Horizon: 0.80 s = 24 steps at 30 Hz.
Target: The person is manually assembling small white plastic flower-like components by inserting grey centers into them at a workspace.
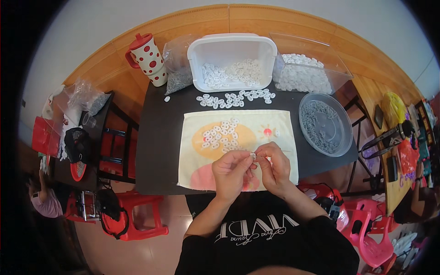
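At frame centre, the left hand (231, 172) and right hand (273, 167) meet fingertip to fingertip, pinching one small white plastic ring (253, 156) above a soft cream cloth (279, 123). More glossy rings (222, 135) lie scattered on the cloth's orange patch. A white plastic tub (231, 46) sits at upper centre.

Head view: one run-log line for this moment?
left hand pinching small white piece | right hand at same piece | over cloth | white pieces on cloth
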{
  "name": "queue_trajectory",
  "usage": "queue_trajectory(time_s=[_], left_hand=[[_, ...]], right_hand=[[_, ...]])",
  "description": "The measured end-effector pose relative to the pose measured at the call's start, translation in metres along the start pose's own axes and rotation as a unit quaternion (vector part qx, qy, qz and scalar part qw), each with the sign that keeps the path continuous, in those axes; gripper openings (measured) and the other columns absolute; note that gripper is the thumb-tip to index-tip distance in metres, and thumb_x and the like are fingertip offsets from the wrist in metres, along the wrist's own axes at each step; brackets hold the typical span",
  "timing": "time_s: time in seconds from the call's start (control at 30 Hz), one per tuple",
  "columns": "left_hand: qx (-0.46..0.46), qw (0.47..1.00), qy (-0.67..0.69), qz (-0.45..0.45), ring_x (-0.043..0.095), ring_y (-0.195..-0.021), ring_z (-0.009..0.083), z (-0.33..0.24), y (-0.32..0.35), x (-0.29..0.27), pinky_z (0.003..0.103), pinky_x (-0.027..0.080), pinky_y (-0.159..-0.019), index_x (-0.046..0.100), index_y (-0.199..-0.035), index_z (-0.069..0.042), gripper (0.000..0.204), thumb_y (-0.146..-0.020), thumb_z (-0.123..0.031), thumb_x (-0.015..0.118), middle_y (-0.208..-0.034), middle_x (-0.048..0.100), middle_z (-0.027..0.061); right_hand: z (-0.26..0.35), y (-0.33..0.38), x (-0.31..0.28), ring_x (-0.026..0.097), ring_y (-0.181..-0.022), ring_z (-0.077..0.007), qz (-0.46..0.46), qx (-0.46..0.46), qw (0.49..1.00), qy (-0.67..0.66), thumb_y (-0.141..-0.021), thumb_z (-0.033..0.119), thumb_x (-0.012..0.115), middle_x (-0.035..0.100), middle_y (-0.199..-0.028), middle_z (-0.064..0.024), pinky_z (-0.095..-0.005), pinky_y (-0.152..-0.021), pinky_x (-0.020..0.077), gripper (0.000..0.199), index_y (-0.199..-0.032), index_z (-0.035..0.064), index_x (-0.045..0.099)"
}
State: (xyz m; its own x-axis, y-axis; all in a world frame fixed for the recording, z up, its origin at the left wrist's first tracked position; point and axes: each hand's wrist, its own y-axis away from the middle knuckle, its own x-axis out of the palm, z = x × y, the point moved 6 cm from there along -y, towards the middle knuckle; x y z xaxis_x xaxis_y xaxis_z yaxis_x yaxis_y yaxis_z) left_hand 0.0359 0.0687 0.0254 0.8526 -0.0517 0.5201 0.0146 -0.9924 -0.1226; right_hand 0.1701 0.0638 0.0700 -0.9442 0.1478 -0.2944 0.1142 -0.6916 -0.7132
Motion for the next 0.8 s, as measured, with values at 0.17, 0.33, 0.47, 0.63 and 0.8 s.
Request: queue_trajectory(time_s=[0.17, 0.33, 0.47, 0.63, 0.8], left_hand=[[0.027, 0.998, -0.049, -0.028, 0.065, -0.066, 0.0091, 0.001, 0.005, 0.000, 0.020, 0.050, -0.056, 0.070, -0.101, 0.004, 0.009, -0.092, 0.003, 0.067, -0.082, 0.072, 0.0082], [0.035, 0.997, -0.069, -0.028, 0.065, -0.066, 0.0082, 0.000, 0.005, -0.002, 0.020, 0.050, -0.057, 0.070, -0.100, 0.004, 0.009, -0.092, 0.004, 0.067, -0.083, 0.072, 0.0081], [0.021, 0.998, -0.060, -0.018, 0.065, -0.067, 0.0088, 0.001, 0.003, -0.004, 0.020, 0.051, -0.057, 0.070, -0.102, 0.004, 0.010, -0.093, 0.003, 0.066, -0.083, 0.073, 0.0089], [0.003, 0.999, -0.028, -0.025, 0.066, -0.068, 0.0101, 0.004, 0.000, -0.005, 0.021, 0.050, -0.052, 0.068, -0.104, 0.004, 0.011, -0.094, 0.000, 0.065, -0.087, 0.073, 0.0110], [-0.013, 0.998, -0.066, -0.017, 0.066, -0.069, 0.0102, 0.002, -0.002, -0.014, 0.022, 0.053, -0.057, 0.070, -0.109, 0.004, 0.016, -0.094, 0.003, 0.064, -0.088, 0.073, 0.0094]], right_hand=[[-0.001, 0.001, 0.004, 0.060, -0.076, -0.0316, -0.004, -0.006, 1.000, 0.004, -0.079, -0.015, 0.062, 0.060, -0.086, -0.0161, -0.0369, -0.065, 0.0476, 0.021, -0.094, -0.0022, 0.056], [-0.003, 0.002, 0.005, 0.060, -0.075, -0.0301, 0.003, 0.010, 1.000, -0.016, -0.082, -0.015, 0.059, 0.060, -0.087, -0.0161, -0.0356, -0.065, 0.0478, 0.019, -0.096, -0.0026, 0.056], [-0.015, 0.007, 0.004, 0.061, -0.083, -0.0211, 0.029, 0.080, 0.994, -0.075, -0.089, -0.011, 0.058, 0.061, -0.093, -0.0137, -0.0306, -0.072, 0.0484, 0.015, -0.100, -0.0025, 0.058], [-0.027, 0.011, 0.003, 0.062, -0.088, -0.0175, 0.005, 0.202, 0.956, -0.212, -0.091, -0.008, 0.058, 0.063, -0.095, -0.0117, -0.0275, -0.077, 0.0484, 0.016, -0.105, -0.0027, 0.062], [-0.022, -0.005, -0.012, 0.061, -0.094, -0.0172, 0.037, 0.130, 0.982, -0.132, -0.090, -0.011, 0.058, 0.063, -0.101, -0.0120, -0.0287, -0.082, 0.0471, 0.016, -0.103, -0.0047, 0.065]])
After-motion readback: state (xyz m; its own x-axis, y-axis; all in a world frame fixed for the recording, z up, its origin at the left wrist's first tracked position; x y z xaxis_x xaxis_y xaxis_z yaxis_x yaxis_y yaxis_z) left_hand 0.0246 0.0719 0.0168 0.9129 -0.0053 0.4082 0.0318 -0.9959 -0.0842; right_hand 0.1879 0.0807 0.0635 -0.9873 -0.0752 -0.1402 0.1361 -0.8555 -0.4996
